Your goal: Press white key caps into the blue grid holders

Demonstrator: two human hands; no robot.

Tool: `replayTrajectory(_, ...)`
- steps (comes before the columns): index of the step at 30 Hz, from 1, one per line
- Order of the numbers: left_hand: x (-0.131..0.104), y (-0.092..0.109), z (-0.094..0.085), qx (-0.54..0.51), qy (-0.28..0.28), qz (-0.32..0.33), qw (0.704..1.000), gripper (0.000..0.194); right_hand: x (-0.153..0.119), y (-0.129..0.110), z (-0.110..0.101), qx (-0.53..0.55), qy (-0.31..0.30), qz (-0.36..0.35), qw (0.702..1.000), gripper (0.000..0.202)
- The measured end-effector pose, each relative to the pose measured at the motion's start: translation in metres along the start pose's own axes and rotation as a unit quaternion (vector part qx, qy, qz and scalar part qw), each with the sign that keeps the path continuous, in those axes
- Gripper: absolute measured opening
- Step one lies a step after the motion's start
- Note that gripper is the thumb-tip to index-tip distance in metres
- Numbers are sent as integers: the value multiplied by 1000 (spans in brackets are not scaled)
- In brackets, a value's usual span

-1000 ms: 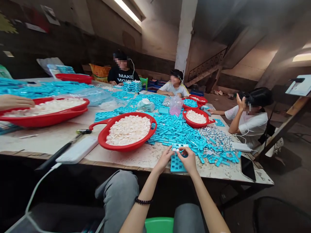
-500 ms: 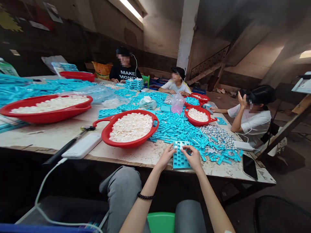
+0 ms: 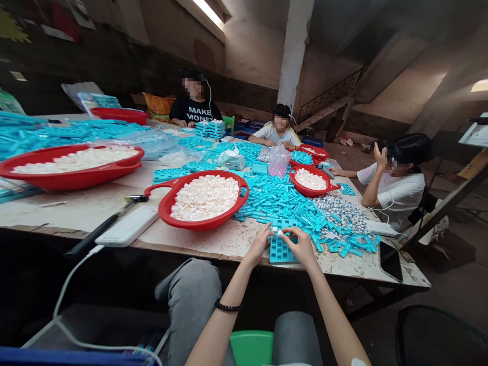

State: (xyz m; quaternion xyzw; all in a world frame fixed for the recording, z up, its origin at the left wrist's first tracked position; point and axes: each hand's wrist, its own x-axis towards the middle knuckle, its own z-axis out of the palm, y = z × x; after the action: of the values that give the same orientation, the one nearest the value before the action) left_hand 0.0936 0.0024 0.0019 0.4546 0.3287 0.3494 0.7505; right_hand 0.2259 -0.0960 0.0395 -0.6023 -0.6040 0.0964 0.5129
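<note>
Blue gridded tray point(image 3: 282, 252) on desk point(image 3: 236, 240), lower centre of frame. Left hand point(image 3: 260, 244) at tray's upper left edge; can't tell if its grip is closed on anything. Right hand point(image 3: 301, 246): thumb-and-index grip nearly together, pinching small white piece point(image 3: 280, 232) over tray. Red basket point(image 3: 198, 224) full of white chips point(image 3: 206, 197), left of hands, mid-frame. Loose blue parts point(image 3: 274, 198) heaped just behind tray.

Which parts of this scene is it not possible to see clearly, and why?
All in the head view:
Blue grid tray: some cells, hidden by the right hand.
White piece in its pinch: any marking, too small.
Green seat: cut off by the bottom edge.
</note>
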Motion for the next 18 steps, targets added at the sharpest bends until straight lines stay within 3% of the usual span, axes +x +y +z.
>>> replayTrajectory(5, 4, -5, -2, 1, 7, -5, 1000, 68, 1, 0, 8, -43, -3, -52, 998, 15)
replayTrajectory(18, 3, -6, -2, -6, 5, 6, 1000, 62, 4, -4, 10, -96, -37, -65, 993, 18)
